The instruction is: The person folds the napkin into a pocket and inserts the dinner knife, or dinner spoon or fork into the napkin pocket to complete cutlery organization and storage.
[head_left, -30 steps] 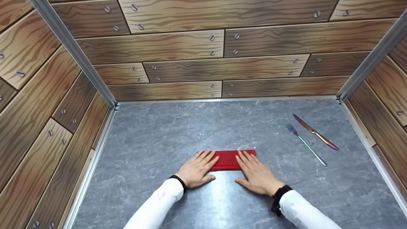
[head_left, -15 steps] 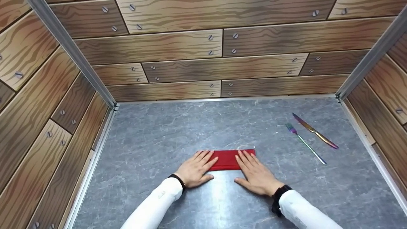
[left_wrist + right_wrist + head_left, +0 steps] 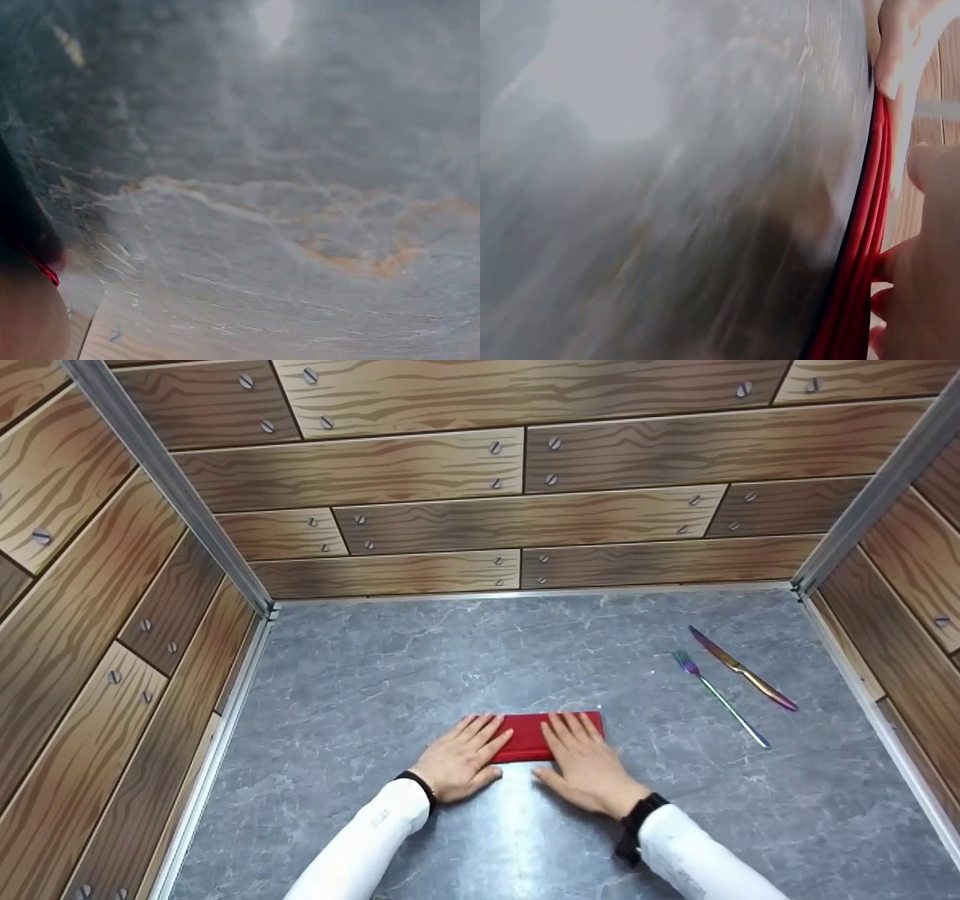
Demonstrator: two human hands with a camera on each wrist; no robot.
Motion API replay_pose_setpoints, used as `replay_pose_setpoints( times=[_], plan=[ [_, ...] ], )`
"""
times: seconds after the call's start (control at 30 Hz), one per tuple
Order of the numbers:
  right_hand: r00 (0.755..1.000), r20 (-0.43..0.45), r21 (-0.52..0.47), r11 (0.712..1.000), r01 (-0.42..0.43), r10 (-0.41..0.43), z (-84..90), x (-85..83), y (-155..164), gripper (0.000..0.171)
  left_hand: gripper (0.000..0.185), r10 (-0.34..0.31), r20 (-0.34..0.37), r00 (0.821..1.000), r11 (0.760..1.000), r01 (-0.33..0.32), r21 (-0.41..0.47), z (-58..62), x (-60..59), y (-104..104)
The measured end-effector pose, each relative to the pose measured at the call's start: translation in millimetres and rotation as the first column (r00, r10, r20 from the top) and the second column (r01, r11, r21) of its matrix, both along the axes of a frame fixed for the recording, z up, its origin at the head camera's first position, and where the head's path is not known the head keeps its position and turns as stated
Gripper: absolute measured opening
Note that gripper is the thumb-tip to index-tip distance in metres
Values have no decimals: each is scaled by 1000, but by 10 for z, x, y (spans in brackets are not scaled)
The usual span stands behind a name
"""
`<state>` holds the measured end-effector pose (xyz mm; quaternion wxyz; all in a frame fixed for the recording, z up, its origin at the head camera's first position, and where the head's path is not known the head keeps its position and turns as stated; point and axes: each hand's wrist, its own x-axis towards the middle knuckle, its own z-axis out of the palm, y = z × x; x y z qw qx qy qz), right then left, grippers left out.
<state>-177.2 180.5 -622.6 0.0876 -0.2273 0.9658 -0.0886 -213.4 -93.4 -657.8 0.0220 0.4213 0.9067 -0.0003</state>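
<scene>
Red napkin point(image 3: 529, 735) flat under fingers point(image 3: 480, 729) of both hands, L+R.

Both ends of the red folded cloth point(image 3: 529, 736) hidden from us under the left hand point(image 3: 459, 757) and right hand point(image 3: 585, 763), left wrist view blurred, showing us only a red sliver, right wrist view smeared, fingers point(image 3: 922, 285) cut off at the right edge

— What are you pressing on there?
— A red napkin point(image 3: 529, 735), matt and soft-looking, folded in layers. Your table point(image 3: 390, 682) looks like grey veined marble, smooth and glossy.
— And off to your right?
— A fork point(image 3: 720, 699) and knife point(image 3: 742, 669), shiny iridescent metal. Your walls point(image 3: 420, 472) show printed wood grain.
</scene>
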Motion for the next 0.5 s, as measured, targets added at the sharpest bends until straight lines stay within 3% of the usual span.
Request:
replay_pose_setpoints(
  times=[0.23,0.5],
  plan=[
    [1000,21,37,999,-22,21,-20,-94,-352,85,70,1,-34,999,1000,-1,5,-21,-4,16],
    [1000,13,-17,999,27,-27,-186,-72,-108,84,70,27,-8,1000,1000,-28,-11,-32,7,6]
  ],
)
